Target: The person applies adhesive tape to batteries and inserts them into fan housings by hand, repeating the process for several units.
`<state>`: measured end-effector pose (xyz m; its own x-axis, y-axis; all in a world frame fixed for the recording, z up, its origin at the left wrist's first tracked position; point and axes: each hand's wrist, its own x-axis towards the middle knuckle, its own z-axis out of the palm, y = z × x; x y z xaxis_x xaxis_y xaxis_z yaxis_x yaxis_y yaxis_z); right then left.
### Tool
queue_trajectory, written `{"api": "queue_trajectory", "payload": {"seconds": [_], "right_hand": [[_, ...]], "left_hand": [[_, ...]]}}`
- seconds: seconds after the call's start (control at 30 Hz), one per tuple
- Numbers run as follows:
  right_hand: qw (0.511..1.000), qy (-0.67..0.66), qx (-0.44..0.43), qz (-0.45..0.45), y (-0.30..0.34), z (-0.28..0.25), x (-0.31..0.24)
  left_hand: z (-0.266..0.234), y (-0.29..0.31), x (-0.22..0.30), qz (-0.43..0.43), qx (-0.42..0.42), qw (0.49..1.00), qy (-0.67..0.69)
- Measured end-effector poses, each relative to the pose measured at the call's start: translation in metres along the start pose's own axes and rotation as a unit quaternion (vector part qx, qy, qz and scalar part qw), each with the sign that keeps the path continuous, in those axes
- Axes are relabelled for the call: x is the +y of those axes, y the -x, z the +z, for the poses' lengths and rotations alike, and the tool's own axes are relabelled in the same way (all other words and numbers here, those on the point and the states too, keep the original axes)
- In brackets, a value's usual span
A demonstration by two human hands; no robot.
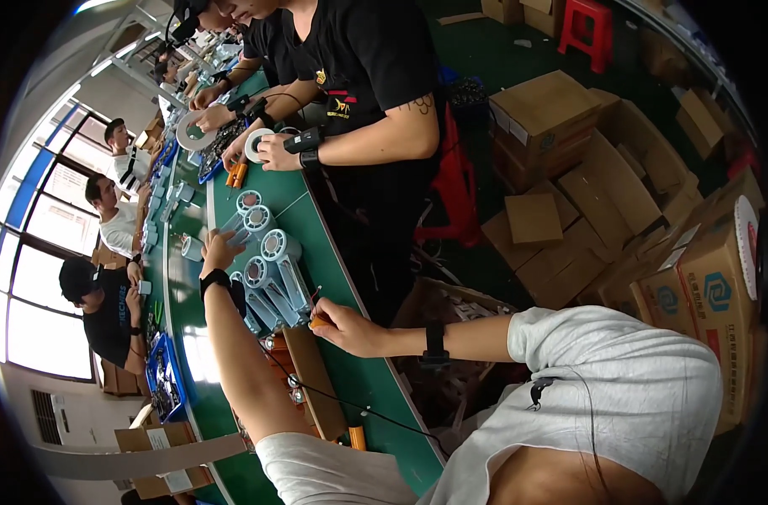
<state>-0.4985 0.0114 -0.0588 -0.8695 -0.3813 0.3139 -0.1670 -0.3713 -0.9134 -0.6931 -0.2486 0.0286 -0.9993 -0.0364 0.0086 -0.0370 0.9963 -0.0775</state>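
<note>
Over past the left hand (pixel 218 250), on the far side of the green bench (pixel 350 370), a few other people sit by the windows, one in a dark shirt (pixel 106 316) bent over a blue tray (pixel 167 383) of small parts.

The left hand is stretched out up the bench with a black wristband on the wrist. Its fingers are loosely spread and resting on the nearest of the pale blue fan-like units (pixel 270 273) (round ribbed tops, tapered bodies, lying in a row). I can't tell if it's actually gripping one or just touching it, since the fingertips are hidden behind the hand.

Between the two hands those units lie packed side by side, tops pointing away from the person. A wooden board (pixel 312 379) sits just below them, and a thin black cable (pixel 358 408) runs along the bench toward the person's body, with a small orange piece (pixel 356 438) near its lower end.

The right hand (pixel 343 324) is closed around an orange-handled tool (pixel 317 316), probably a screwdriver, with the tip pointing at the base of the closest unit. It looks to be just touching it, but it's too small to be sure.

Beyond the hands, a co-worker in a black shirt (pixel 375 59) holds a white roll of tape (pixel 256 145) with both hands. Off to the right of the right hand, stacks of cardboard boxes (pixel 560 168) sit on the floor, with a red stool (pixel 587 29) farther back.
</note>
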Motion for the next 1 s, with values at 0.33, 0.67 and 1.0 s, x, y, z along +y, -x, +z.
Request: {"api": "queue_trajectory", "payload": {"seconds": [0.33, 0.67, 1.0], "right_hand": [[0.997, 0.068, -0.005, 0.032, -0.006, 0.001, -0.001], [0.977, -0.203, -0.053, 0.028, -0.024, -0.006, 0.031], [0.877, -0.372, -0.193, 0.237, 0.174, -0.02, -0.058]], "left_hand": [[-0.151, 0.303, 0.101, 0.081, 0.101, 0.969, 0.21], [-0.047, 0.849, 0.255, -0.698, -0.009, 0.714, -0.05], [-0.055, 0.895, 0.252, -0.616, 0.12, 0.778, -0.006]]}}
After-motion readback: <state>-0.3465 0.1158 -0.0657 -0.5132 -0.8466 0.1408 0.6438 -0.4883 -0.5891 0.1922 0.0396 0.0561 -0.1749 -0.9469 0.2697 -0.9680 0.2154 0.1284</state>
